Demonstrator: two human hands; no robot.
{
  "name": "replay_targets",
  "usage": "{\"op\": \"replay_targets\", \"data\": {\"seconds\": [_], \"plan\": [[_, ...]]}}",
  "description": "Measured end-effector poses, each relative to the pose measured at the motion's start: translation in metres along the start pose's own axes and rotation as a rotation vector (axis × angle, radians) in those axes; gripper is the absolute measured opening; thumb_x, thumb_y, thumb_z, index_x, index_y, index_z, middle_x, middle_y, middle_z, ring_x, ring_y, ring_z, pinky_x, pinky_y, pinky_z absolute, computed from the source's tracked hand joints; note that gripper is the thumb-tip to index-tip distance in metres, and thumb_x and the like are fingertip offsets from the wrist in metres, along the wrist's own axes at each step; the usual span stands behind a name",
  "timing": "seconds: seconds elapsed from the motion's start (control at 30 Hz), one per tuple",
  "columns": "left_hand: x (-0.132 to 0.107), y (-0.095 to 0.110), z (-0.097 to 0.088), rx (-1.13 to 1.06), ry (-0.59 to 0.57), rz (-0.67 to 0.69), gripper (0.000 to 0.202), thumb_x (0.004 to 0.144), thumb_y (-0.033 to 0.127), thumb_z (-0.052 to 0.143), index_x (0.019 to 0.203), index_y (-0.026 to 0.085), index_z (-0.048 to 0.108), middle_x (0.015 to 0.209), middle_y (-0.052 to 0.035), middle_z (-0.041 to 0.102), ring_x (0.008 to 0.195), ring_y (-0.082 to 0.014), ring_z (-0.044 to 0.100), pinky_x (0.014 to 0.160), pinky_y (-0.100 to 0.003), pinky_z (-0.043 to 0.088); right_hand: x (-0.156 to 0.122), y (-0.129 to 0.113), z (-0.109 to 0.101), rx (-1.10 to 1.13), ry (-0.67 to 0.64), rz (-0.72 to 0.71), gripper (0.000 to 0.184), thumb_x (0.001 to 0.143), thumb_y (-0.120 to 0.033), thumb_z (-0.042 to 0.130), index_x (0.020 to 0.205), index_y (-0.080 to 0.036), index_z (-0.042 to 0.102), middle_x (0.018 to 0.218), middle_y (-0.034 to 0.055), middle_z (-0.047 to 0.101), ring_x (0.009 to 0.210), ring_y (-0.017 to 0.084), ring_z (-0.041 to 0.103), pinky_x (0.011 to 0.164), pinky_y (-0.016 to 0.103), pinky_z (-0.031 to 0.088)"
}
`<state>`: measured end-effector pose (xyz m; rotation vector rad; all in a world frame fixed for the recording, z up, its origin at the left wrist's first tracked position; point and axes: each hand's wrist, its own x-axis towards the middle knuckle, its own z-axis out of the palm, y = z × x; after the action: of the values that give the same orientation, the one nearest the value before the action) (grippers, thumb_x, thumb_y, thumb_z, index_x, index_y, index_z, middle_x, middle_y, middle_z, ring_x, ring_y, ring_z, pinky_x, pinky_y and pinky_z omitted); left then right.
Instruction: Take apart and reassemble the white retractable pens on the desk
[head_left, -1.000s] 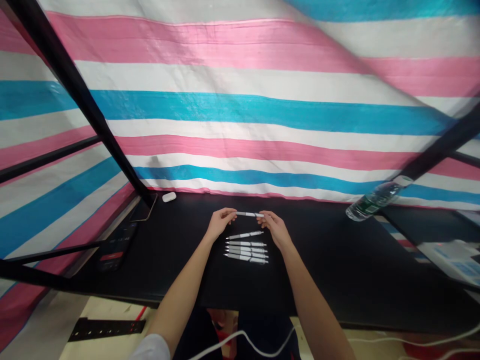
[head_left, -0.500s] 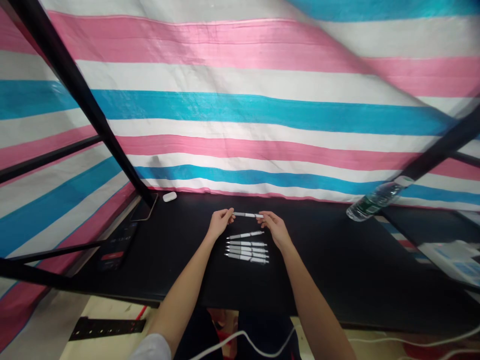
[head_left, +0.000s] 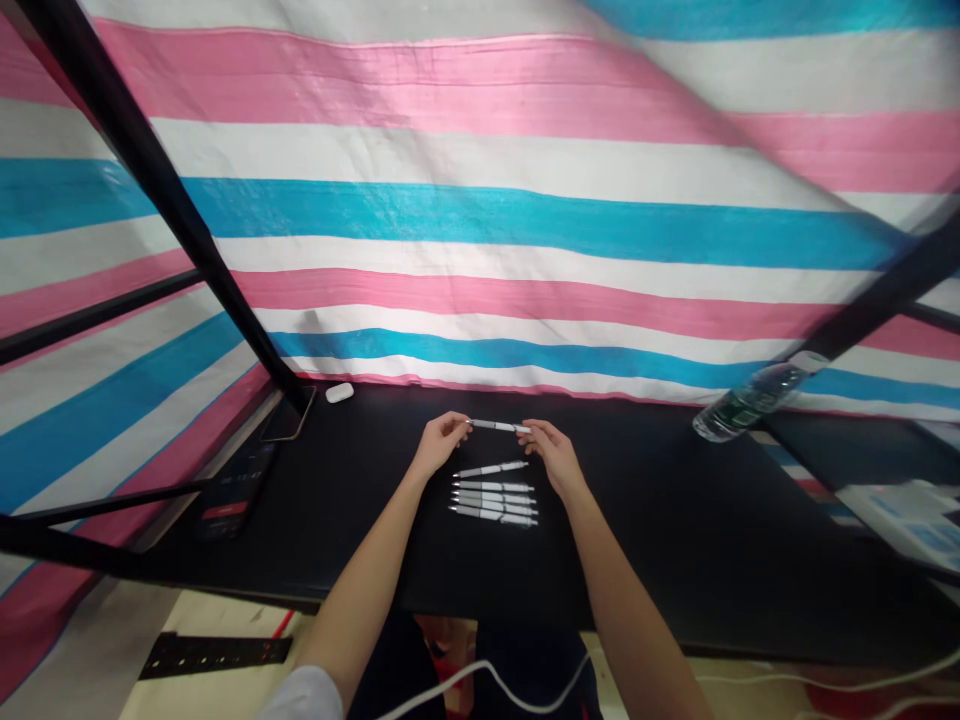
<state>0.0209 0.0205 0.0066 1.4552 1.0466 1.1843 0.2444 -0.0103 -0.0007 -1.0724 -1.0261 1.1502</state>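
A striped sheet in pink, white and blue hangs behind the black tabletop, meeting its far edge. Toward the far right corner of the tabletop, a clear bottle with a green label leans at a slant. By the left edge lies a dark flat device with a red band.

The left hand and right hand face each other near the middle of the tabletop, closer to the far edge than to the near one. Between them a pen runs almost parallel to the far edge. The left thumb and forefinger pinch it at the pointed end; the right fingers pinch the opposite, white end, leaving the middle of the barrel bare between the two hands.

Nearer the front edge, a group of similar pens lies in close rows, with one slightly tilted pen just apart. A small white case sits by the far edge, toward the left corner.
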Motion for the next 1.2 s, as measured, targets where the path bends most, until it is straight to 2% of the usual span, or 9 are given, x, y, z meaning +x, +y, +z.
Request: {"op": "replay_targets", "data": {"seconds": [0.13, 0.27, 0.43, 0.57, 0.73, 0.87, 1.0, 1.13, 1.2], "plan": [[-0.0015, 0.0040, 0.0010, -0.032, -0.037, 0.038, 0.041, 0.072, 0.040, 0.069, 0.104, 0.016, 0.064, 0.079, -0.0024, 0.062, 0.065, -0.0112, 0.057, 0.053, -0.021, 0.042, 0.0000, -0.0006, 0.0001, -0.010, 0.004, 0.001, 0.036, 0.071, -0.050, 0.068, 0.090, -0.019, 0.067, 0.083, 0.0079, 0.071, 0.071, 0.018, 0.063, 0.060, 0.030, 0.047], [-0.0018, 0.0052, 0.0012, 0.047, -0.014, 0.026, 0.030, 0.077, 0.043, 0.064, 0.082, 0.013, 0.066, 0.065, -0.0009, 0.058, 0.057, -0.0094, 0.052, 0.052, -0.021, 0.041, 0.0005, -0.0002, 0.0003, 0.012, 0.003, 0.000, 0.036, 0.070, -0.049, 0.070, 0.089, -0.018, 0.067, 0.081, 0.0074, 0.071, 0.070, 0.018, 0.062, 0.058, 0.029, 0.045], [-0.0015, 0.0022, 0.0016, -0.012, -0.034, 0.048, 0.039, 0.073, 0.042, 0.069, 0.103, 0.017, 0.065, 0.077, -0.0017, 0.061, 0.063, -0.0109, 0.056, 0.052, -0.021, 0.042, 0.0009, 0.0003, 0.0005, 0.032, 0.005, 0.002, 0.034, 0.069, -0.047, 0.070, 0.088, -0.019, 0.068, 0.080, 0.0066, 0.070, 0.069, 0.017, 0.062, 0.058, 0.028, 0.044], [-0.0020, 0.0016, 0.0021, 0.062, -0.025, 0.030, 0.031, 0.079, 0.043, 0.062, 0.087, 0.014, 0.067, 0.067, -0.0016, 0.058, 0.058, -0.0104, 0.053, 0.052, -0.022, 0.041, 0.0009, 0.0006, 0.0003, 0.024, 0.000, 0.003, 0.035, 0.069, -0.048, 0.070, 0.089, -0.019, 0.068, 0.080, 0.0069, 0.070, 0.070, 0.017, 0.062, 0.058, 0.028, 0.045], [-0.0024, 0.0015, 0.0030, -0.006, -0.042, 0.052, 0.045, 0.075, 0.041, 0.068, 0.113, 0.018, 0.060, 0.086, -0.0036, 0.062, 0.066, -0.0117, 0.057, 0.052, -0.021, 0.042, 0.0011, 0.0009, 0.0001, 0.015, 0.002, -0.002, 0.035, 0.070, -0.048, 0.069, 0.089, -0.019, 0.068, 0.081, 0.0073, 0.070, 0.069, 0.018, 0.062, 0.058, 0.029, 0.045], [-0.0028, 0.0011, 0.0035, 0.088, -0.028, 0.038, 0.032, 0.080, 0.043, 0.062, 0.092, 0.014, 0.066, 0.067, -0.0017, 0.059, 0.060, -0.0117, 0.055, 0.053, -0.022, 0.041, 0.0008, 0.0009, 0.0000, 0.008, -0.006, -0.004, 0.035, 0.071, -0.048, 0.069, 0.089, -0.019, 0.068, 0.081, 0.0074, 0.070, 0.070, 0.018, 0.062, 0.059, 0.029, 0.045], [-0.0024, 0.0005, 0.0031, 0.045, -0.034, 0.079, 0.040, 0.076, 0.041, 0.066, 0.108, 0.017, 0.063, 0.086, -0.0038, 0.063, 0.067, -0.0117, 0.058, 0.055, -0.021, 0.043, 0.0012, 0.0021, -0.0004, 0.008, -0.005, -0.003, 0.034, 0.071, -0.047, 0.069, 0.090, -0.019, 0.068, 0.081, 0.0072, 0.070, 0.070, 0.018, 0.063, 0.059, 0.029, 0.045], [-0.0020, 0.0004, 0.0030, 0.120, -0.016, 0.058, 0.032, 0.080, 0.044, 0.062, 0.091, 0.015, 0.066, 0.070, -0.0024, 0.061, 0.062, -0.0124, 0.057, 0.055, -0.023, 0.042, 0.0018, 0.0034, -0.0010, 0.013, -0.006, -0.003, 0.034, 0.070, -0.048, 0.069, 0.089, -0.019, 0.068, 0.080, 0.0069, 0.070, 0.070, 0.018, 0.063, 0.058, 0.029, 0.045], [-0.0022, 0.0005, 0.0034, 0.097, 0.002, 0.063, 0.034, 0.079, 0.043, 0.062, 0.099, 0.016, 0.065, 0.074, -0.0024, 0.062, 0.063, -0.0120, 0.057, 0.055, -0.022, 0.042, 0.0017, 0.0035, -0.0012, 0.007, -0.006, -0.003, 0.034, 0.071, -0.048, 0.069, 0.090, -0.019, 0.068, 0.080, 0.0068, 0.070, 0.070, 0.018, 0.063, 0.059, 0.029, 0.045]]}}
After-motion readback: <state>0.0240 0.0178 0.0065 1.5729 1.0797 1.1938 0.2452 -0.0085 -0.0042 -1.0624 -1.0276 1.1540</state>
